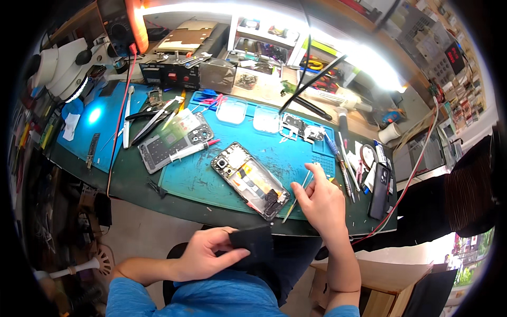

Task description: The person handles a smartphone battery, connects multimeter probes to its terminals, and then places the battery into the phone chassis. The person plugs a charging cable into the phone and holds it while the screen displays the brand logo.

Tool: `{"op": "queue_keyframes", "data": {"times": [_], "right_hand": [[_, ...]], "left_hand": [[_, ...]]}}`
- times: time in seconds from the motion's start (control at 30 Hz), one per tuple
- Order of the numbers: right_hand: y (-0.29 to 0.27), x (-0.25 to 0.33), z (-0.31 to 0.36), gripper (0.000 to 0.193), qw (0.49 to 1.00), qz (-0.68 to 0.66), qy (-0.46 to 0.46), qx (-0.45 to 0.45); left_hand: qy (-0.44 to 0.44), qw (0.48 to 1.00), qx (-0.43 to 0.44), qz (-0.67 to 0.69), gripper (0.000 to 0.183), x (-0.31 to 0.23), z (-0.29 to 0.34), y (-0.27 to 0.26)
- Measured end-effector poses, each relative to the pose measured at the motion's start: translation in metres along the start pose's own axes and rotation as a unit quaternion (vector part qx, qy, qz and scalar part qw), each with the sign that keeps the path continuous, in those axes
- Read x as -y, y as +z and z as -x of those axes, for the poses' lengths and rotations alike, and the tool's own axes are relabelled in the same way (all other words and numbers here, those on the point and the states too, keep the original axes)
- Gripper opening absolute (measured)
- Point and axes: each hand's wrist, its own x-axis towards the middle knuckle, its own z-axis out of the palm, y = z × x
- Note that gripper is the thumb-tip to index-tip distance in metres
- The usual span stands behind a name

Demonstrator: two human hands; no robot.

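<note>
My left hand (211, 253) is closed on a black flat rectangular piece (253, 244), pinched between thumb and fingers in front of my body, off the table's near edge. Above the mat's right part, my right hand (323, 199) is open, its thumb and forefinger apart with nothing seen between them. Slim tweezers (289, 210) lie beside that thumb. Between the two hands rests an opened phone (251, 180) without its back, its cameras, flex cables and bare metal tray facing up. To its left is a grey phone back panel (177, 138) with a syringe (193, 151) across it.
A blue work mat (182, 179) covers much of the dark green table. Clear plastic boxes (231, 112) and small metal parts (302, 128) stand at its back. Pens and tools (340, 164) and a dark phone case (379, 195) lie right. A red cable (404, 185) crosses there.
</note>
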Motion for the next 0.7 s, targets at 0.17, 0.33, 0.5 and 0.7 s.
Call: {"op": "queue_keyframes", "data": {"times": [0.17,0.33,0.5,0.7], "right_hand": [[0.005,-0.009,-0.001,0.044,0.994,0.093,-0.042,-0.05],[-0.016,-0.013,0.009,0.04,0.98,0.132,-0.029,-0.148],[-0.031,0.041,0.055,0.037,0.948,-0.273,-0.104,0.125],[-0.005,0.04,0.069,0.027,0.939,-0.253,-0.232,-0.008]], "left_hand": [[0.054,0.995,-0.03,-0.074,0.028,0.016,-0.003,0.007],[0.078,0.993,-0.063,-0.054,0.029,0.027,-0.005,0.014],[0.054,0.997,-0.061,-0.011,0.037,0.026,-0.016,0.024],[0.188,0.978,-0.089,0.033,0.04,0.024,-0.022,0.024]]}}
